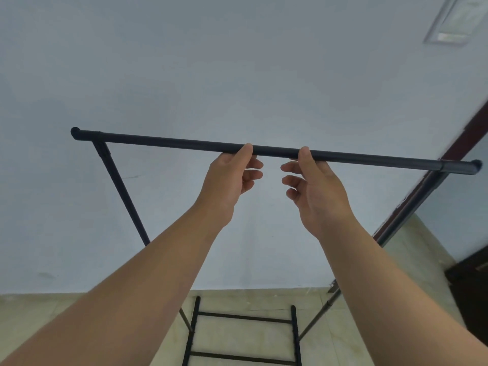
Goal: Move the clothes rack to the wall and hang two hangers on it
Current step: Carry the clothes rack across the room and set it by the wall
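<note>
The black clothes rack stands close in front of a pale blue wall (237, 75). Its top bar (163, 141) runs across the middle of the view, with slanted side posts (118, 180) and a ladder-like bottom shelf (243, 318) on the floor. My left hand (229, 178) and my right hand (314, 186) are raised to the middle of the bar, a short gap apart. Each thumb lies over the front of the bar with the forefinger behind it, and the other fingers curl loosely below. No hangers are in view.
A dark red door frame (459, 143) rises at the right, just behind the rack's right end (475, 166). A dark piece of furniture (472, 281) sits low on the right. The floor is beige tile (39, 310). A vent or light panel (456, 19) shows at top right.
</note>
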